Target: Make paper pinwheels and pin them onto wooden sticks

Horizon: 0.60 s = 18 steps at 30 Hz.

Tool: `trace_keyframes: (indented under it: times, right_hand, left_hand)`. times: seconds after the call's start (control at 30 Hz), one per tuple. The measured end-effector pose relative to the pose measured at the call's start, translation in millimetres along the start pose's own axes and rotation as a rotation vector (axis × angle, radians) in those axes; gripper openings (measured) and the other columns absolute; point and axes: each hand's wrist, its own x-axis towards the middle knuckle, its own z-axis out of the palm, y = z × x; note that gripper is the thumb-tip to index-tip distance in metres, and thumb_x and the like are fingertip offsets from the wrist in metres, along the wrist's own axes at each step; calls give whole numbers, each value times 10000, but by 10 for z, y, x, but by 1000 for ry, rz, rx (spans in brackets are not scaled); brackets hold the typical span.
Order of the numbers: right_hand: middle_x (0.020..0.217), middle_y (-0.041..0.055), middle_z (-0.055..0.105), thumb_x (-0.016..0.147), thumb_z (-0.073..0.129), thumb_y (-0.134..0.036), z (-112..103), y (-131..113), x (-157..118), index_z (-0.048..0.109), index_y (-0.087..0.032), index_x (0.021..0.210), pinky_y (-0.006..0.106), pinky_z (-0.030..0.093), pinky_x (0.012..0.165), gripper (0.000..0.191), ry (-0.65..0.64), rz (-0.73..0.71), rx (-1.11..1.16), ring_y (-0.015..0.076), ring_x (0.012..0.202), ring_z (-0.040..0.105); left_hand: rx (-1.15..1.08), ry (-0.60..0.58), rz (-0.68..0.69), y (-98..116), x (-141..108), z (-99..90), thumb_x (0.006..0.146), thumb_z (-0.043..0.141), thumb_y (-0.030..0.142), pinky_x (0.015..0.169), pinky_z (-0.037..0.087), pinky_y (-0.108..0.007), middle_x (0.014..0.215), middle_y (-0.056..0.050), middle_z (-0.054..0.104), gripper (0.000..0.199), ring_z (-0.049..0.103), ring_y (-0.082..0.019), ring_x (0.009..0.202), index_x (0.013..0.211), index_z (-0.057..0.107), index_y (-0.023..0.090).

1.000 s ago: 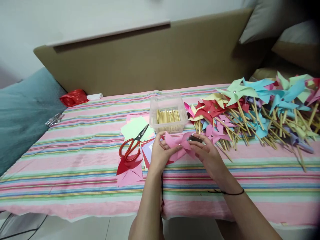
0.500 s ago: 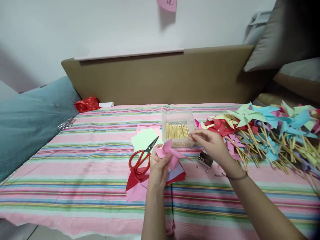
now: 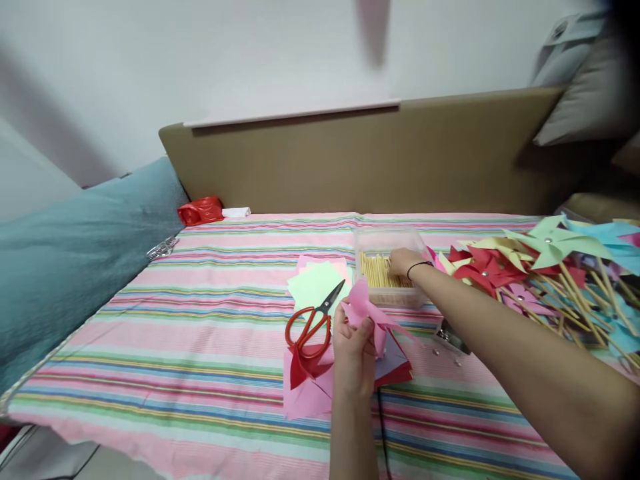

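Pink folded-paper pinwheel (image 3: 361, 303): held up in my left hand (image 3: 353, 343), thumb pressed on its front, other fingers behind. I cannot tell whether its centre is fastened; if not, I judge that a slackening thumb would let the blades spring open. Squeezing too hard could crease them.

Just left of it, the tips of the red-handled steel scissors (image 3: 326, 307) lie close to the paper; a leftward drift could snag a blade. The stack of red and lavender paper sheets (image 3: 395, 365) sits below and right of the left hand; a dropped wrist might skew it.

Ahead and right, my right hand (image 3: 404, 262) is down in the clear plastic box (image 3: 393, 298), among the thin tan sticks (image 3: 376, 270). Its fingers are hidden, so I cannot tell whether they are spread, pinched or holding a stick. A hasty lift could drag out extra sticks or tug the box. Nearer me, small silver beads (image 3: 437, 352) lie beside the right forearm; a low sweep back could scatter them.

Change, half a second on: right hand shifts from the box's right edge into the sticks; left grip holds; the camera view pans left.
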Motion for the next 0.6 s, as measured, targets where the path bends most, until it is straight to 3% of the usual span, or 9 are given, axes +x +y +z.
trace_keyframes:
  times: [0.17, 0.33, 0.5, 0.6]
  right_hand:
    - [990, 62, 668, 919, 617, -291, 76, 8, 98, 634, -112, 1036, 326, 564, 732, 215, -141, 60, 2, 157, 830, 661]
    - [915, 50, 676, 922, 614, -310, 120, 7, 116, 641, -102, 989, 294, 562, 681, 220, -156, 93, 60, 136, 758, 661]
    - [1008, 71, 662, 925, 607, -314, 157, -19, 62, 623, -111, 1070, 333, 566, 731, 250, -75, 66, 180, 160, 834, 660]
    - [1115, 82, 635, 925, 602, -327, 173, -33, 21, 608, -135, 1138, 357, 559, 778, 287, 89, -48, 334, 193, 925, 647]
  left_hand:
    - [-20, 3, 14, 13, -4, -1, 630, 838, 206, 744, 497, -213, 887, -1, 670, 448, 652, -112, 789, 999, 585, 218]
    - [-28, 2, 15, 23, -18, 8, 613, 849, 209, 705, 494, -207, 878, -6, 666, 460, 641, -109, 756, 993, 589, 207]
    - [-31, -1, 11, 25, -31, 9, 597, 858, 206, 604, 460, -179, 830, 5, 653, 466, 617, -92, 679, 966, 573, 201]
    - [-28, -4, 9, 17, -17, 2, 591, 861, 226, 615, 468, -189, 834, 0, 656, 488, 624, -102, 688, 971, 555, 206]
